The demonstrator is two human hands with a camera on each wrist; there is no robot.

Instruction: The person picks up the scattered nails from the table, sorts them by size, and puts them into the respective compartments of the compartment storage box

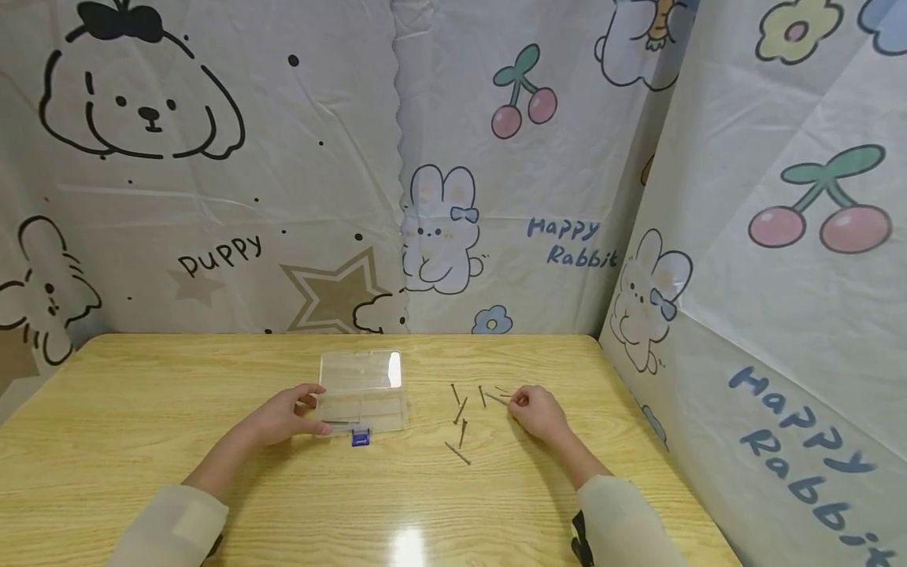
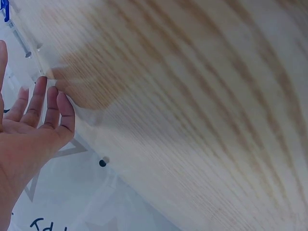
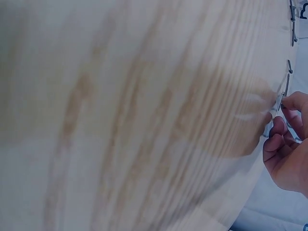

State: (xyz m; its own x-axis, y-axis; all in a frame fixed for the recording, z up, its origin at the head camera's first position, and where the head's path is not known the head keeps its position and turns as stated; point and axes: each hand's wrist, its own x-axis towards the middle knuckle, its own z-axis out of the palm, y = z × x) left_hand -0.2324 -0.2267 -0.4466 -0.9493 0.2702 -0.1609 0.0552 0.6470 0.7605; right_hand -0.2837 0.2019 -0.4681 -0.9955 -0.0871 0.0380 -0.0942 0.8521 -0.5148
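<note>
A clear plastic compartment box with a blue latch lies open at the middle of the wooden table. My left hand rests against the box's left end. In the left wrist view its fingers are straight and touch the clear box edge. Several thin nails lie scattered to the right of the box. My right hand has its fingers curled and pinches one nail at the right of the scatter. The right wrist view shows that nail between thumb and forefinger of my right hand.
Cartoon-printed cloth hangs behind the table and along its right side. One nail lies nearer to me than the others. Bare wood stretches to the left and in front of both hands.
</note>
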